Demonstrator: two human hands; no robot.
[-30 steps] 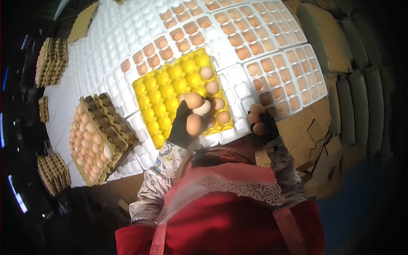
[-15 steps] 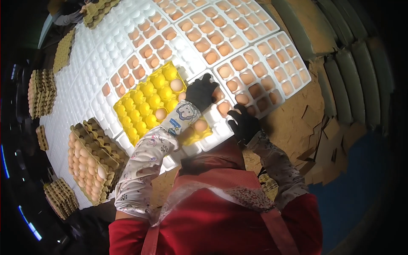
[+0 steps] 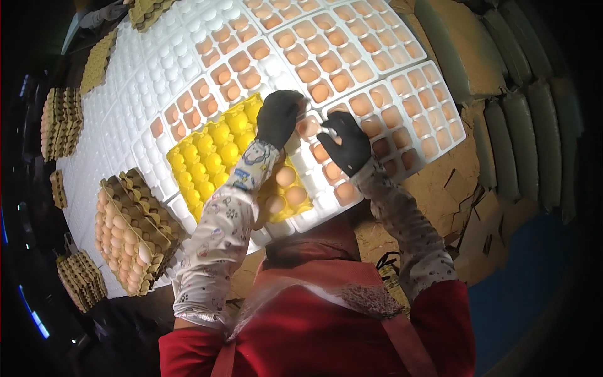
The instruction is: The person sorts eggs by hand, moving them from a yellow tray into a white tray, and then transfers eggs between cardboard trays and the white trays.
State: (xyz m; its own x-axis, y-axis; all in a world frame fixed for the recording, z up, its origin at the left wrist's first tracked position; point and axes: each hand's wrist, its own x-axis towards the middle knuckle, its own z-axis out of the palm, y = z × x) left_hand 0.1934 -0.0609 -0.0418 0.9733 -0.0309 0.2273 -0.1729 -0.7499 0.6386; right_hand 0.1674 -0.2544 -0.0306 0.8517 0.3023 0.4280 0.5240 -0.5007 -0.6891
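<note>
My left hand (image 3: 279, 118), in a black glove, is over the upper right corner of a yellow egg tray (image 3: 210, 147). Its fingers are curled downward and hide whatever they hold. My right hand (image 3: 349, 146), also black-gloved, reaches over a white foam egg tray (image 3: 306, 164). Its thumb and forefinger are bent but apart, with a white surface showing between them. Just left of those fingertips sits a brown egg (image 3: 308, 127), and another egg (image 3: 333, 170) lies in the same column below. Beside my left sleeve, an egg (image 3: 286, 176) and two others rest in the yellow tray.
More foam trays filled with brown eggs (image 3: 330, 63) extend up and right. White trays without eggs (image 3: 151, 81) cover the left. Stacked pulp trays of eggs (image 3: 119, 245) stand at lower left. Green-grey padded bundles (image 3: 531, 144) and cardboard pieces (image 3: 483, 232) lie at right.
My right hand has moved up and left, closer to my left hand, uncovering eggs in the foam tray. My left hand has drawn back toward the yellow tray's corner. The view has shifted slightly.
</note>
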